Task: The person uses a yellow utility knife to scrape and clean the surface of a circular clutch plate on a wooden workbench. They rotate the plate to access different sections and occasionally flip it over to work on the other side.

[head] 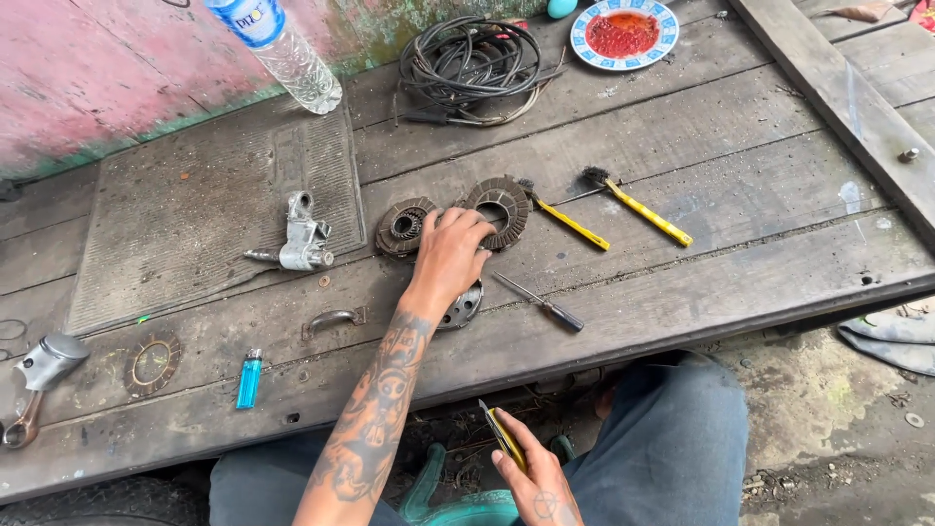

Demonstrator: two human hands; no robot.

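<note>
My left hand (450,255), on a tattooed forearm, reaches over the wooden platform, and its fingertips close on the left edge of a ring-shaped toothed friction disc (506,206). A stack of similar discs (402,225) lies just left of the hand. A round metal plate (467,304) is partly hidden under the wrist. Low by my knees, my right hand (539,485) holds a yellow utility knife (504,437) with its blade pointing up.
Near the discs lie a screwdriver (542,303) and two yellow-handled brushes (573,223) (645,211). A cast metal part (303,240) sits on a rubber mat (185,224). Further off are a blue lighter (249,379), a gasket ring (152,362), a piston rod (37,378), a cable coil (469,60), a bottle (284,51) and a plate (623,32).
</note>
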